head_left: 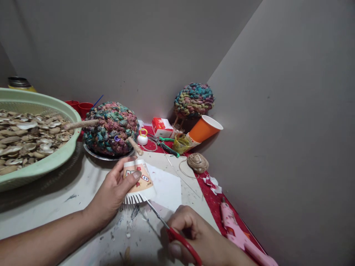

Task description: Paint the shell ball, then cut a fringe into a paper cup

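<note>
A printed paper cup [144,186], orange and white with its near edge slit into a fringe of narrow strips, is gripped in my left hand [115,186]. My right hand [191,232] is closed round the red handles of a pair of scissors [156,213]. The blade tips meet the cup's fringed edge at its right side. Just beyond my left hand, a ball covered in painted peanut shells [111,129] rests on a metal dish [95,156]. Twine-wrapped sticks [135,146] jut from it.
A green basket [69,111] of shells stands at left. White paper [169,186] lies beyond the cup. Pliers [169,149], an orange cup [205,129], a twine ball [198,162] and a second shell ball [194,100] sit farther back. A pink glue gun [235,229] lies right.
</note>
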Action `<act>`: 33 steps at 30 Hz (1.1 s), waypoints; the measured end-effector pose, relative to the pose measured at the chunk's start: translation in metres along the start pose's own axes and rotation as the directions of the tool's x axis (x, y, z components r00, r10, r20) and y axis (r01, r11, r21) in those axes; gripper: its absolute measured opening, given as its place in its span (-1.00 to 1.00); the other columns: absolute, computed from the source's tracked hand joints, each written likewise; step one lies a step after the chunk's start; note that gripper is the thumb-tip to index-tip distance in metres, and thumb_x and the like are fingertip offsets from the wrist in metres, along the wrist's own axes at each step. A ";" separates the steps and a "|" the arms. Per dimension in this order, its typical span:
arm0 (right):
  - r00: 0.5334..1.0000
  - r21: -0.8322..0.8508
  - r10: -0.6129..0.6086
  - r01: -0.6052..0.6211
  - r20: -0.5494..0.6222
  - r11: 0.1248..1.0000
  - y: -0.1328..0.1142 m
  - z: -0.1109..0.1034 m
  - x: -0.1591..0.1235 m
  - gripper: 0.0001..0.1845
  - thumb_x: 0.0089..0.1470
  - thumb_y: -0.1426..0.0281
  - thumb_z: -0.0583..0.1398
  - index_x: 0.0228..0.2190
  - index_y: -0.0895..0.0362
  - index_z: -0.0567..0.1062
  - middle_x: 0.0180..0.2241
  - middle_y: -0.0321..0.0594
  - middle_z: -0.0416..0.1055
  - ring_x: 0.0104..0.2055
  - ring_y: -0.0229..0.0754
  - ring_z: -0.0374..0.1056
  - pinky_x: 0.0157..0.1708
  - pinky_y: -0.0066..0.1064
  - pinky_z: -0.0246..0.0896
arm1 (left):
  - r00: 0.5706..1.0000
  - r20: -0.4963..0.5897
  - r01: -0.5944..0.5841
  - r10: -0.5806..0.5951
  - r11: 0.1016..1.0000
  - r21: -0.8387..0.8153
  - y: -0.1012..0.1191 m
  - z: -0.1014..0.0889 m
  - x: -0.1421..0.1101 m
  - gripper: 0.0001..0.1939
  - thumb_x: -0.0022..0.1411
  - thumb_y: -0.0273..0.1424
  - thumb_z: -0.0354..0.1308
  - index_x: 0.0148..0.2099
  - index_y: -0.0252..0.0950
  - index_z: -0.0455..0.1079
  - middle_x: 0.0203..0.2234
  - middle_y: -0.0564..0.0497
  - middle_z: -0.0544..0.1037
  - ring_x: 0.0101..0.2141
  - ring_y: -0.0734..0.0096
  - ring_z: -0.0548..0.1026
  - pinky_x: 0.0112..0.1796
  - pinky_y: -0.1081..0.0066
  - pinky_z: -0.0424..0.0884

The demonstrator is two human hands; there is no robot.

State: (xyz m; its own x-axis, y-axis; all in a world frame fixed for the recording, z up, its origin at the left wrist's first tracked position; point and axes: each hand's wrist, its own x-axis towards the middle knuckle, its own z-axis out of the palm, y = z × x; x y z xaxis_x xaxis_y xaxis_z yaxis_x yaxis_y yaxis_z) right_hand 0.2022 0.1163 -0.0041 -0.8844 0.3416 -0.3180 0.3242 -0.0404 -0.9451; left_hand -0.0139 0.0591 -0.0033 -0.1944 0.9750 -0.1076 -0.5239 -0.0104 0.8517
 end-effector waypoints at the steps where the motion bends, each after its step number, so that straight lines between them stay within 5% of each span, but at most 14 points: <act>1: 1.000 0.002 -0.009 0.009 -0.005 1.000 0.000 0.000 0.000 -0.28 -0.04 -0.13 0.31 -0.74 0.19 0.24 -0.77 -0.46 0.02 -0.68 -0.50 -0.14 -0.70 -0.56 -0.26 | 1.000 -0.002 -0.001 0.001 1.000 0.006 0.000 0.000 0.000 -0.56 0.23 -0.26 0.31 0.10 -0.21 0.32 -0.24 0.03 0.67 -0.31 0.37 0.64 -0.28 0.48 0.51; 11: 0.999 0.019 -0.036 0.036 -0.020 0.999 0.002 0.001 0.000 -0.26 -0.04 -0.09 0.34 -0.78 0.16 0.16 -0.77 -0.49 -0.02 -0.68 -0.50 -0.18 -0.70 -0.56 -0.30 | 1.000 0.019 0.004 -0.004 1.000 0.000 0.002 0.001 -0.001 -0.60 0.24 -0.28 0.30 0.07 -0.21 0.31 -0.25 0.02 0.67 -0.34 0.38 0.64 -0.30 0.48 0.52; 21: 1.000 0.024 0.005 -0.006 0.030 1.000 0.007 -0.004 0.000 -0.24 -0.12 -0.23 0.30 -0.72 0.23 0.34 -0.76 -0.36 0.18 -0.73 -0.49 -0.02 -0.74 -0.60 -0.17 | 1.000 0.000 -0.004 0.004 1.000 -0.027 0.000 0.001 -0.001 -0.58 0.21 -0.27 0.32 0.07 -0.21 0.33 -0.24 0.02 0.67 -0.33 0.35 0.65 -0.32 0.47 0.53; 33: 0.999 0.056 -0.003 0.001 0.038 0.998 0.005 -0.002 0.001 -0.27 -0.09 -0.15 0.35 -0.73 0.24 0.32 -0.76 -0.36 0.16 -0.72 -0.52 -0.04 -0.75 -0.61 -0.21 | 1.000 0.007 -0.017 0.017 0.999 -0.034 -0.001 0.001 -0.002 -0.55 0.21 -0.28 0.33 0.11 -0.19 0.31 -0.21 0.02 0.66 -0.30 0.35 0.65 -0.31 0.49 0.52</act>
State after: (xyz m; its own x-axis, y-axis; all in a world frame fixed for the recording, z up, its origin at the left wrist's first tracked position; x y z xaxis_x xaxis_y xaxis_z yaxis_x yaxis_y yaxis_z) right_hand 0.2038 0.1184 -0.0089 -0.8976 0.3057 -0.3174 0.3040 -0.0921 -0.9482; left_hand -0.0121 0.0574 -0.0036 -0.1972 0.9763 -0.0894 -0.5483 -0.0342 0.8356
